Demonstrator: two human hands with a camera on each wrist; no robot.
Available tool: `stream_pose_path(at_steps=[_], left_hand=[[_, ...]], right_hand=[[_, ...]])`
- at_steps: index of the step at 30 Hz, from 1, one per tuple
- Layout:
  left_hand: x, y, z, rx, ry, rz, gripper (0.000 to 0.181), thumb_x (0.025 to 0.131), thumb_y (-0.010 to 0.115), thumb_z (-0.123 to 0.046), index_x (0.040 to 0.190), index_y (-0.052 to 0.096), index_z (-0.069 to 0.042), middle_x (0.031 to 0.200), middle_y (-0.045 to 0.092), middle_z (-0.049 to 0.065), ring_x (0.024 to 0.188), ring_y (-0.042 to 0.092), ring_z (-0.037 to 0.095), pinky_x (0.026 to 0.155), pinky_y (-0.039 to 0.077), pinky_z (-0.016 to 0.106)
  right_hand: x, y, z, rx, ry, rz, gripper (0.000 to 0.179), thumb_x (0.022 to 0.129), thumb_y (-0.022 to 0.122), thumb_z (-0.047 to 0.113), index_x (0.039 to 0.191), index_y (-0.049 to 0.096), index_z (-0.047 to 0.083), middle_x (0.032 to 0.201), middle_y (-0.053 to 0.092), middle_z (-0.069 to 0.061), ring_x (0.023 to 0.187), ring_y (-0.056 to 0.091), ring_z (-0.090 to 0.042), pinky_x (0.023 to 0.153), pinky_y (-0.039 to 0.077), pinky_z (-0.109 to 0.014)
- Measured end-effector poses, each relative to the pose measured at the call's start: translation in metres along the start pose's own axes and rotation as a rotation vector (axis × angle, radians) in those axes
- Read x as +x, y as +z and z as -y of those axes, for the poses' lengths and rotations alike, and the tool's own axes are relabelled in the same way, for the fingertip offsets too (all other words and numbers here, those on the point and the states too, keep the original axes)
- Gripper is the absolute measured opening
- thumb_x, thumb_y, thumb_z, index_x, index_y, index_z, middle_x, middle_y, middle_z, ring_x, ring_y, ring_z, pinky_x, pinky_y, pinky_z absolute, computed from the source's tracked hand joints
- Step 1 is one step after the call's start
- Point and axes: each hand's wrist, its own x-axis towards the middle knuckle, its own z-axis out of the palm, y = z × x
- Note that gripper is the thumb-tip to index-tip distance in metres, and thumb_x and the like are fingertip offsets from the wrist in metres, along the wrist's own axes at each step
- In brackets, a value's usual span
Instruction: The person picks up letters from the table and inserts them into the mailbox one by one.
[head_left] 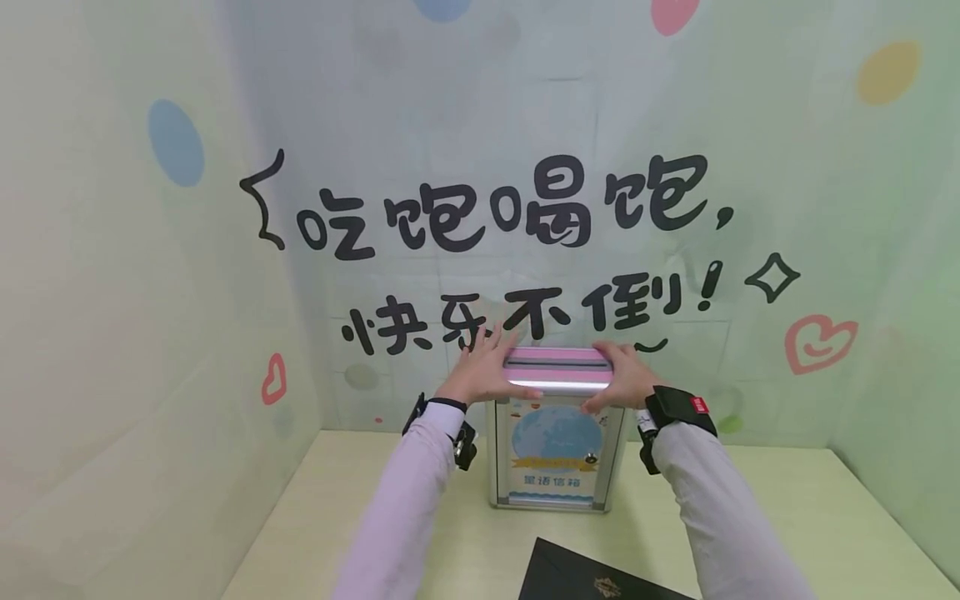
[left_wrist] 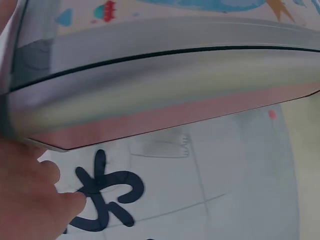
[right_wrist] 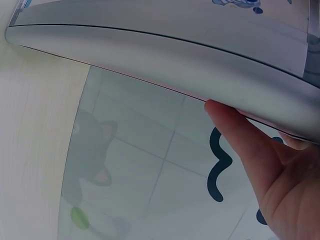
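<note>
A box with a silver metal frame and a slotted pink top (head_left: 558, 375) stands upright on the table, a blue globe picture and Chinese lettering on its front (head_left: 557, 442). My left hand (head_left: 483, 371) lies against the box's upper left corner, thumb along the front edge, fingers spread and pointing up and away. At the upper right corner my right hand (head_left: 628, 379) grips the box, thumb on the front and fingers over the top edge. The right wrist view shows a digit of the right hand (right_wrist: 270, 172) right at the silver edge (right_wrist: 150, 50).
A black envelope-like item (head_left: 585, 575) with a gold emblem lies on the pale table (head_left: 352, 517) in front of the box. Behind rises a printed backdrop (head_left: 480, 108) with black Chinese characters. Side panels (head_left: 135, 333) enclose the table left and right.
</note>
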Motion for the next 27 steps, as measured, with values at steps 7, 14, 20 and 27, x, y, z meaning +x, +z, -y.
stream_pose_path(at_steps=[7,14,20,27], left_hand=[[-0.002,0.015,0.005,-0.285,0.021,-0.007,0.105,0.06,0.08,-0.04,0.144,0.024,-0.009,0.149,0.015,0.016,0.13,0.028,0.033,0.1,0.033,0.047],[-0.001,0.024,0.002,-0.405,0.039,-0.044,0.103,0.055,0.085,-0.028,0.14,0.031,-0.006,0.139,0.029,0.012,0.113,0.041,0.025,0.092,0.04,0.038],[0.0,0.026,0.0,-0.438,0.028,-0.05,0.101,0.054,0.085,-0.025,0.139,0.033,-0.007,0.136,0.032,0.01,0.109,0.042,0.023,0.089,0.041,0.036],[0.001,0.026,0.001,-0.438,0.009,-0.058,0.1,0.054,0.086,-0.023,0.139,0.034,-0.009,0.135,0.032,0.01,0.109,0.043,0.023,0.089,0.042,0.035]], right_hand=[[-0.009,-0.002,0.003,-0.022,-0.02,0.004,0.106,0.053,0.081,0.034,0.139,0.027,0.006,0.126,0.03,-0.024,0.101,0.04,-0.036,0.079,0.043,-0.047],[-0.019,-0.007,0.004,-0.03,-0.053,0.011,0.106,0.055,0.08,0.033,0.139,0.025,0.0,0.13,0.027,-0.029,0.106,0.037,-0.04,0.083,0.04,-0.052],[-0.02,-0.008,-0.005,0.102,-0.129,0.023,0.113,0.059,0.081,0.031,0.142,0.013,-0.005,0.136,0.025,-0.031,0.114,0.035,-0.042,0.091,0.036,-0.055],[-0.039,-0.001,-0.027,0.408,0.077,0.122,0.118,0.07,0.077,0.024,0.144,-0.014,0.012,0.137,0.017,-0.035,0.117,0.03,-0.055,0.072,0.044,-0.062]])
